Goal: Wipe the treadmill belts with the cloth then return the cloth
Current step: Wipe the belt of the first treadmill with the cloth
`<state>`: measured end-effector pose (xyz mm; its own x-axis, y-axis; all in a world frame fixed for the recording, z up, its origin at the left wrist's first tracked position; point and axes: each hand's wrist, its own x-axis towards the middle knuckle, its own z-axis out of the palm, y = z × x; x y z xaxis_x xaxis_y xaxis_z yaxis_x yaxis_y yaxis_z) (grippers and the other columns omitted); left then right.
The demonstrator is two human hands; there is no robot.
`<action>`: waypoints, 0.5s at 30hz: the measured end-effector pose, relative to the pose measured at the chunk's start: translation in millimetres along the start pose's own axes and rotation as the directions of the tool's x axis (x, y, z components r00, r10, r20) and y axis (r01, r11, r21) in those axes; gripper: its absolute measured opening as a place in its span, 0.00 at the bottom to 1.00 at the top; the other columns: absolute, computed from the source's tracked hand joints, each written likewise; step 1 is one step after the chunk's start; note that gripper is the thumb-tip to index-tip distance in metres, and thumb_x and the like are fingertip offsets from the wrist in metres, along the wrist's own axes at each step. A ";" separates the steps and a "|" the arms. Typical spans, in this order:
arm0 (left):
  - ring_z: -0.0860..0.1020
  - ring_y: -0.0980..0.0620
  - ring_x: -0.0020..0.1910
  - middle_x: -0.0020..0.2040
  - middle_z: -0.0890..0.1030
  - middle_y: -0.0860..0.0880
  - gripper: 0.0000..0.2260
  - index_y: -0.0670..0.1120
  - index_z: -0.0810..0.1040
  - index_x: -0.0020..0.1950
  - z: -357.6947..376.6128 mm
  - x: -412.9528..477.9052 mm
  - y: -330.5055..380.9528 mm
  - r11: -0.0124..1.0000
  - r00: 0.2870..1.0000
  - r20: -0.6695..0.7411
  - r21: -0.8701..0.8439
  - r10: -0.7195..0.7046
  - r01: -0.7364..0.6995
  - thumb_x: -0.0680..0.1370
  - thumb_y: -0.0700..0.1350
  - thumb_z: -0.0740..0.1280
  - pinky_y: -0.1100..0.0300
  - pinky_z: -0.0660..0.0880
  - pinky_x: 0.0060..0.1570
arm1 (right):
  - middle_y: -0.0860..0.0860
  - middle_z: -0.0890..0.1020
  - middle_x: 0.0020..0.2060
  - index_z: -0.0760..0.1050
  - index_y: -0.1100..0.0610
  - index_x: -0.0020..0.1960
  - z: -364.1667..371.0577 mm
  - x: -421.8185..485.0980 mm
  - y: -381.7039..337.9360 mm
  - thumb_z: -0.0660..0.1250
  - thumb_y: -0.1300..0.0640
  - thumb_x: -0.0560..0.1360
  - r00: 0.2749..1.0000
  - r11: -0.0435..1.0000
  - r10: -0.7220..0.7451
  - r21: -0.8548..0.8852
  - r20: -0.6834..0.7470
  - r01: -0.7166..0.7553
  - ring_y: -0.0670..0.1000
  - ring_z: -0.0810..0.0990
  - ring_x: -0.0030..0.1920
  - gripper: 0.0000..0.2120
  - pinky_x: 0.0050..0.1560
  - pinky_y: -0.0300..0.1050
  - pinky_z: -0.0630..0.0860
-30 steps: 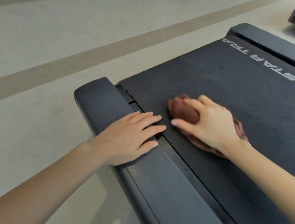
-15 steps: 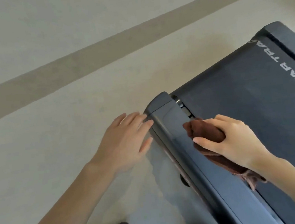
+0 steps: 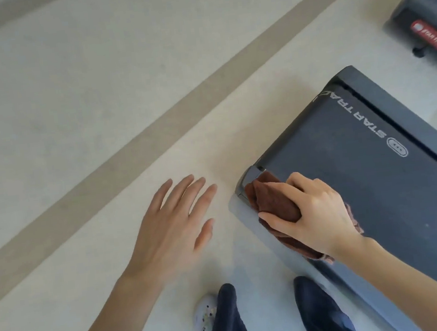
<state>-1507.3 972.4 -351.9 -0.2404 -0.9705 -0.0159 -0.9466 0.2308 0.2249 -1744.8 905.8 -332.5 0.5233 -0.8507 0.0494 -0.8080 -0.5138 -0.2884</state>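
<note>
A dark treadmill belt (image 3: pixel 371 175) with white lettering fills the right of the head view, framed by dark side rails (image 3: pixel 408 116). My right hand (image 3: pixel 318 211) grips a bunched brown cloth (image 3: pixel 273 202) at the near left corner of the treadmill, over the left rail's end. My left hand (image 3: pixel 172 227) hovers over the pale floor to the left of the treadmill, fingers spread, holding nothing and touching nothing.
A second dark treadmill (image 3: pixel 429 18) with a red label stands at the top right. Pale floor (image 3: pixel 71 127) with a tan stripe (image 3: pixel 154 134) stretches to the left. My dark trouser legs (image 3: pixel 230 324) and a white shoe (image 3: pixel 206 316) show at the bottom.
My right hand slid the cloth off the belt onto the left rail's end corner. My left hand lifted off the rail and drew away to the left. The view rose and pulled back.
</note>
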 end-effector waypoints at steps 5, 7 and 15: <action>0.69 0.47 0.68 0.66 0.74 0.46 0.20 0.46 0.72 0.68 -41.3 4.3 -20.4 0.990 0.990 0.042 0.029 0.138 -0.139 0.77 0.49 0.57 0.45 0.64 0.68 | 0.47 0.76 0.37 0.80 0.49 0.54 -14.0 3.6 -34.7 0.61 0.37 0.71 0.997 0.999 0.030 0.023 -0.077 -0.029 0.43 0.63 0.34 0.20 0.41 0.38 0.64; 0.69 0.47 0.68 0.67 0.74 0.46 0.21 0.46 0.71 0.68 -45.7 12.9 -29.5 0.989 0.989 0.059 0.049 0.138 -0.141 0.78 0.50 0.54 0.46 0.63 0.68 | 0.47 0.77 0.37 0.80 0.50 0.54 -13.8 10.3 -36.1 0.61 0.37 0.72 0.998 0.999 0.036 0.035 -0.049 -0.034 0.45 0.67 0.33 0.21 0.41 0.38 0.65; 0.71 0.46 0.67 0.66 0.74 0.46 0.20 0.46 0.72 0.67 -94.0 100.9 -47.3 0.972 0.960 0.152 -0.006 0.235 -0.237 0.78 0.50 0.55 0.45 0.65 0.67 | 0.48 0.77 0.37 0.80 0.52 0.52 -61.5 63.2 -21.9 0.66 0.39 0.70 0.972 0.971 0.234 0.056 -0.004 -0.233 0.48 0.70 0.33 0.20 0.40 0.40 0.68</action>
<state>-1466.6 857.1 -272.6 -0.4858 -0.8670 -0.1105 -0.8615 0.4537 0.2279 -1710.7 856.5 -264.3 0.3190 -0.9476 -0.0155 -0.8914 -0.2944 -0.3447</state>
